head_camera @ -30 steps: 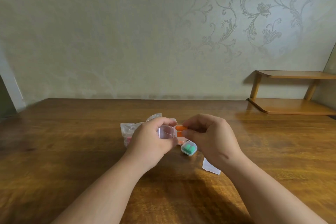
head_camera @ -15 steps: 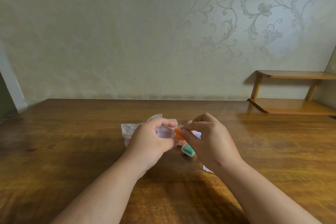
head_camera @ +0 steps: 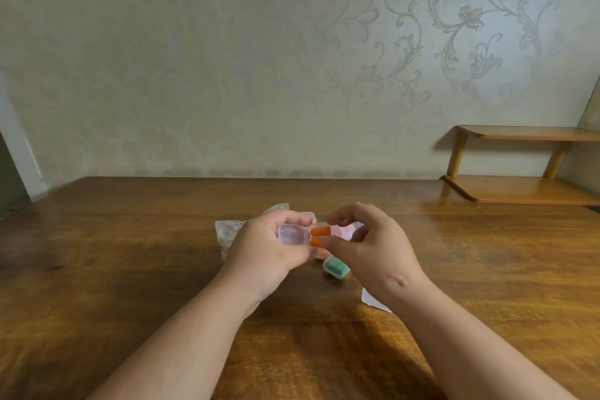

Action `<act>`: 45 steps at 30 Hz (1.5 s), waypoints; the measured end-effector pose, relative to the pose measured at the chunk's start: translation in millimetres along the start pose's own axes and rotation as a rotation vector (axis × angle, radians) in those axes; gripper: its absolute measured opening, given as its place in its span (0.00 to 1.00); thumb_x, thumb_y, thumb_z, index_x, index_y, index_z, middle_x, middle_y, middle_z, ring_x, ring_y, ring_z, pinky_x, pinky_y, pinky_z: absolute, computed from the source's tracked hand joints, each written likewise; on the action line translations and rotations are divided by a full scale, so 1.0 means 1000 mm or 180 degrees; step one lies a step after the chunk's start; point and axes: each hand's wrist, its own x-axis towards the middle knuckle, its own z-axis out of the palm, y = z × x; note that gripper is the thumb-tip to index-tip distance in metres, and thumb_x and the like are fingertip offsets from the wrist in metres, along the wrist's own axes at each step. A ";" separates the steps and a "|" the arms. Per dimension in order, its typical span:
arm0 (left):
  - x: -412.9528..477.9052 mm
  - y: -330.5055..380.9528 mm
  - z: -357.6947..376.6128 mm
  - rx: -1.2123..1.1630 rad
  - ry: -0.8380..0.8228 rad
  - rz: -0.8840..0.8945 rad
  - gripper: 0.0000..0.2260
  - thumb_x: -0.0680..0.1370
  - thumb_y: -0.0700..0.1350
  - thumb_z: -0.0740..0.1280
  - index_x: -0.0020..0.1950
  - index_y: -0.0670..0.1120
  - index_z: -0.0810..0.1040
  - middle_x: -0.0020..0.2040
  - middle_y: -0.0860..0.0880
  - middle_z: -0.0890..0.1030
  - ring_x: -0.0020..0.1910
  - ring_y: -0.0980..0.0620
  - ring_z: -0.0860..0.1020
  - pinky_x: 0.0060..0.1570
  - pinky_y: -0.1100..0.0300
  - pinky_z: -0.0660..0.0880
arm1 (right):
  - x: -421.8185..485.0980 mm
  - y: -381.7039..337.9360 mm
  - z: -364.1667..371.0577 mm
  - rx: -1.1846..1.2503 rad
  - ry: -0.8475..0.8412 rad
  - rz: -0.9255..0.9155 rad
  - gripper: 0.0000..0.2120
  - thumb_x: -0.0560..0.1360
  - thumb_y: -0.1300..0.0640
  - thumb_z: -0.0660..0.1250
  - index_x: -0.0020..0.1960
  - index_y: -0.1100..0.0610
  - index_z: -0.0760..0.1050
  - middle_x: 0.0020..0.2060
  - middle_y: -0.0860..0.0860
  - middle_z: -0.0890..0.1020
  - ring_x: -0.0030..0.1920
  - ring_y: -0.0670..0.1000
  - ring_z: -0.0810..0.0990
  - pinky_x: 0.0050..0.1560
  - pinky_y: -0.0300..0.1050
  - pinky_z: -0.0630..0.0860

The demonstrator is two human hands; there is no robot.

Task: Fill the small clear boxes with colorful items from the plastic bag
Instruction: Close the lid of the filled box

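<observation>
Wooden table (head_camera: pixel 130 269) fills the lower frame, and there's a shelf (head_camera: pixel 519 188) at the right edge. The bag (head_camera: pixel 227 227) sits mid-frame behind my left hand (head_camera: pixel 269 250), which grips the open box (head_camera: pixel 293 234) by its empty half. My right hand (head_camera: pixel 373 250) is curled at the other half, thumb tip on the lower of two orange pieces (head_camera: pixel 320 231) lying inside, forefinger arched above. Can't tell if that's really a pinch. The green-filled box (head_camera: pixel 336 268) sits on the table just below.
</observation>
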 end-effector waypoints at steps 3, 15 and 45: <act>0.000 0.001 0.000 0.0025 0.0027 -0.0003 0.17 0.71 0.47 0.77 0.58 0.58 0.80 0.56 0.62 0.75 0.55 0.60 0.68 0.37 0.71 0.62 | 0.000 0.000 0.000 -0.0067 -0.0068 -0.0033 0.07 0.72 0.48 0.74 0.44 0.38 0.76 0.45 0.41 0.76 0.36 0.42 0.73 0.35 0.35 0.67; -0.003 0.000 -0.002 -0.0345 -0.0184 0.0117 0.19 0.73 0.45 0.76 0.59 0.61 0.77 0.58 0.60 0.78 0.58 0.58 0.74 0.49 0.68 0.72 | -0.002 -0.004 0.000 0.0981 -0.0204 0.0570 0.04 0.74 0.62 0.73 0.42 0.55 0.80 0.42 0.51 0.84 0.35 0.48 0.85 0.35 0.41 0.82; 0.001 0.001 -0.013 -0.0191 0.0339 0.0420 0.22 0.77 0.40 0.71 0.66 0.60 0.73 0.59 0.60 0.78 0.53 0.60 0.79 0.53 0.60 0.79 | 0.007 0.003 -0.012 0.1404 0.0083 0.1036 0.08 0.73 0.55 0.73 0.52 0.52 0.79 0.40 0.48 0.85 0.38 0.47 0.85 0.40 0.41 0.83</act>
